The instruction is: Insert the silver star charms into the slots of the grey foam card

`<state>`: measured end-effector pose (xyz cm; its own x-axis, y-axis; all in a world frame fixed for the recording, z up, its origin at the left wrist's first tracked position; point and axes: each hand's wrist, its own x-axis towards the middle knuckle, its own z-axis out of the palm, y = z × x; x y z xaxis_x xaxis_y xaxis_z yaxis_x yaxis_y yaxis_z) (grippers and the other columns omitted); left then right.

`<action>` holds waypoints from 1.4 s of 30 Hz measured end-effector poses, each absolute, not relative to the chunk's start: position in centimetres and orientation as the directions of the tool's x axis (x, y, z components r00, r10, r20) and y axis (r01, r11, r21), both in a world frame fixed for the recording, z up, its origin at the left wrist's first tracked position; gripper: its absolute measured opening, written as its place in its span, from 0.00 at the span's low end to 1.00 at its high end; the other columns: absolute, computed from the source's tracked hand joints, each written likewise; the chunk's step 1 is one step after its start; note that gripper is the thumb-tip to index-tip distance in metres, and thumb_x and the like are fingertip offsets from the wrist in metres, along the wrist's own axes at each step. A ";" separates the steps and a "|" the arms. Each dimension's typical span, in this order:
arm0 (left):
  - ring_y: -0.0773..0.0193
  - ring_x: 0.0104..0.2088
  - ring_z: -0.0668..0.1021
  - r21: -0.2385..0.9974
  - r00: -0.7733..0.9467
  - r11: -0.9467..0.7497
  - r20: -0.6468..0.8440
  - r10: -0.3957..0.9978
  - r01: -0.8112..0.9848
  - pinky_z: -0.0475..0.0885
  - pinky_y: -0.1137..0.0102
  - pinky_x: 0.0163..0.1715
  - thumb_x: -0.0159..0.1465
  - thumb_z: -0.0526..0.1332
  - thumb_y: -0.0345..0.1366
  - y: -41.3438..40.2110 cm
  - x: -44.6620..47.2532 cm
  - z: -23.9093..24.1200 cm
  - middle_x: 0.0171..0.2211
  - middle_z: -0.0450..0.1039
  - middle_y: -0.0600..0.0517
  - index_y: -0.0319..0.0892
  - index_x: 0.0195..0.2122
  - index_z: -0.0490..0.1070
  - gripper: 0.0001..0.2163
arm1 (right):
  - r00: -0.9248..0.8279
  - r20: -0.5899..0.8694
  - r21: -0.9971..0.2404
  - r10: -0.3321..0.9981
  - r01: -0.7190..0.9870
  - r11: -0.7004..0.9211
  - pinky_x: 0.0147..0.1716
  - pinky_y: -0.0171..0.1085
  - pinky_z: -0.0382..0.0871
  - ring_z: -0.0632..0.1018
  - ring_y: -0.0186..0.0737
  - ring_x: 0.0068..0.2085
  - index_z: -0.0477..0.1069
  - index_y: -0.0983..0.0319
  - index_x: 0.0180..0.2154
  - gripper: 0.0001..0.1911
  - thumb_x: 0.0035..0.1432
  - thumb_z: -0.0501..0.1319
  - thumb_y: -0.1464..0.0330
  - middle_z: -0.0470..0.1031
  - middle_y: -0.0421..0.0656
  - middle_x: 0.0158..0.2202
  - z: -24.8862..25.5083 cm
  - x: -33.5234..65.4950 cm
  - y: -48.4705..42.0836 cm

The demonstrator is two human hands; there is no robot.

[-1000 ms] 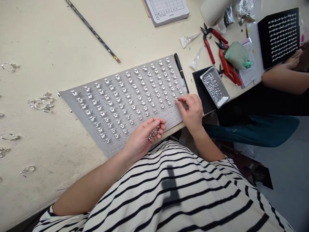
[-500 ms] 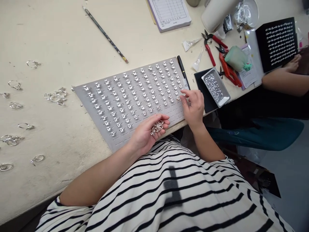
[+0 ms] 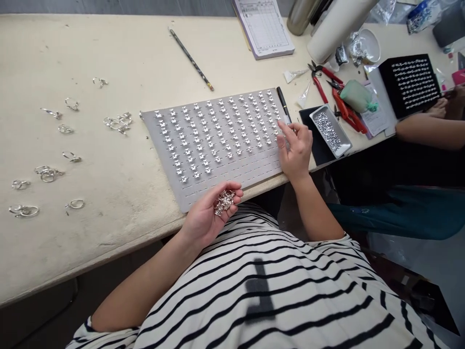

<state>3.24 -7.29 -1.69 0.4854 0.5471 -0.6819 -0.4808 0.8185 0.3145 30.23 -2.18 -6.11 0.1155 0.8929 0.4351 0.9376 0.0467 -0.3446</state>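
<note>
Cupping a cluster of silver rings (image 3: 224, 201) in its half-closed palm, the left hand (image 3: 207, 213) hovers just off the near edge of a grey slotted display board (image 3: 189, 194), whose long axis runs sideways across the surface (image 3: 109, 218). The right hand (image 3: 296, 148), nearer the board's right end, reaches with curled fingers to its mounted silver pieces (image 3: 269, 140); any pinched piece cannot be made out.

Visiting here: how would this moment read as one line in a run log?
Left hand: cupped, holding silver rings | Right hand: fingers at grey slotted board
</note>
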 end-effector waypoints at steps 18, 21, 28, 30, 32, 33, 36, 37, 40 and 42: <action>0.64 0.62 0.76 0.141 0.508 0.711 -0.607 0.612 -0.689 0.76 0.70 0.59 0.76 0.52 0.42 -10.6 0.7 -1.7 0.60 0.75 0.49 0.45 0.56 0.76 0.16 | -0.545 0.422 -0.314 0.725 0.662 0.681 0.49 0.43 0.71 0.78 0.42 0.49 0.71 0.55 0.61 0.26 0.65 0.65 0.54 0.81 0.42 0.54 -2.4 17.3 -12.5; 0.69 0.48 0.82 0.080 0.502 0.703 -0.643 0.578 -0.706 0.78 0.77 0.46 0.77 0.50 0.42 -11.0 1.3 -1.8 0.49 0.79 0.48 0.42 0.46 0.77 0.17 | -0.522 0.388 -0.341 0.760 0.684 0.644 0.47 0.42 0.70 0.79 0.40 0.47 0.75 0.55 0.56 0.15 0.68 0.62 0.64 0.83 0.40 0.51 -2.3 15.9 -12.8; 0.72 0.36 0.79 0.146 0.450 0.640 -0.594 0.667 -0.755 0.76 0.80 0.35 0.76 0.52 0.37 -11.7 0.6 -2.2 0.39 0.76 0.49 0.37 0.39 0.77 0.16 | -0.433 0.481 -0.453 0.762 0.622 0.639 0.44 0.44 0.73 0.81 0.42 0.45 0.75 0.52 0.47 0.08 0.66 0.64 0.68 0.84 0.39 0.45 -2.9 14.9 -11.9; 0.73 0.32 0.76 0.178 0.431 0.624 -0.580 0.691 -0.761 0.74 0.80 0.32 0.75 0.55 0.36 -11.7 0.2 -2.4 0.34 0.73 0.51 0.37 0.37 0.76 0.13 | -0.421 0.483 -0.517 0.768 0.571 0.638 0.44 0.46 0.74 0.81 0.43 0.45 0.74 0.52 0.47 0.10 0.65 0.66 0.69 0.84 0.40 0.45 -2.8 14.6 -11.7; 0.73 0.31 0.75 0.213 0.415 0.614 -0.569 0.710 -0.760 0.73 0.81 0.31 0.72 0.59 0.35 -11.6 -0.2 -2.8 0.32 0.71 0.52 0.36 0.35 0.76 0.11 | -0.402 0.483 -0.599 0.778 0.496 0.628 0.42 0.45 0.76 0.81 0.42 0.43 0.73 0.51 0.50 0.14 0.64 0.66 0.70 0.83 0.40 0.43 -2.7 14.6 -11.3; 0.73 0.31 0.75 0.230 0.410 0.614 -0.566 0.715 -0.755 0.74 0.80 0.32 0.71 0.61 0.34 -11.5 -0.4 -2.9 0.33 0.71 0.52 0.36 0.35 0.76 0.09 | -0.381 0.485 -0.637 0.787 0.462 0.617 0.42 0.45 0.77 0.81 0.42 0.42 0.72 0.51 0.52 0.16 0.64 0.66 0.71 0.83 0.40 0.43 -2.6 14.7 -11.0; 0.73 0.32 0.76 0.262 0.426 0.643 -0.565 0.707 -0.720 0.74 0.81 0.31 0.67 0.68 0.36 -11.1 -0.9 -3.4 0.36 0.73 0.51 0.37 0.42 0.77 0.07 | -0.266 0.468 -0.691 0.843 0.485 0.537 0.42 0.43 0.78 0.80 0.40 0.42 0.72 0.50 0.54 0.19 0.64 0.66 0.73 0.81 0.40 0.43 -2.9 15.5 -9.5; 0.74 0.31 0.76 0.268 0.440 0.659 -0.564 0.699 -0.703 0.73 0.82 0.29 0.66 0.69 0.37 -11.0 -1.1 -3.5 0.36 0.74 0.50 0.37 0.44 0.77 0.10 | -0.225 0.449 -0.686 0.865 0.533 0.495 0.43 0.42 0.78 0.80 0.40 0.43 0.74 0.51 0.53 0.18 0.64 0.66 0.72 0.80 0.41 0.44 -3.2 15.9 -8.9; 0.77 0.24 0.71 0.289 0.475 0.692 -0.553 0.685 -0.662 0.64 0.85 0.20 0.64 0.71 0.43 -10.6 -1.7 -3.6 0.32 0.72 0.52 0.37 0.45 0.77 0.15 | -0.177 0.383 -0.618 0.907 0.681 0.393 0.45 0.42 0.77 0.80 0.40 0.44 0.77 0.54 0.52 0.14 0.66 0.64 0.71 0.80 0.43 0.44 -4.3 16.8 -7.4; 0.78 0.21 0.66 0.305 0.495 0.708 -0.542 0.679 -0.637 0.58 0.85 0.16 0.63 0.72 0.44 -10.4 -2.1 -3.6 0.29 0.71 0.54 0.37 0.41 0.76 0.16 | -0.207 0.362 -0.544 0.909 0.745 0.386 0.46 0.43 0.77 0.80 0.41 0.44 0.78 0.55 0.51 0.13 0.67 0.63 0.70 0.80 0.44 0.44 -5.0 17.1 -6.8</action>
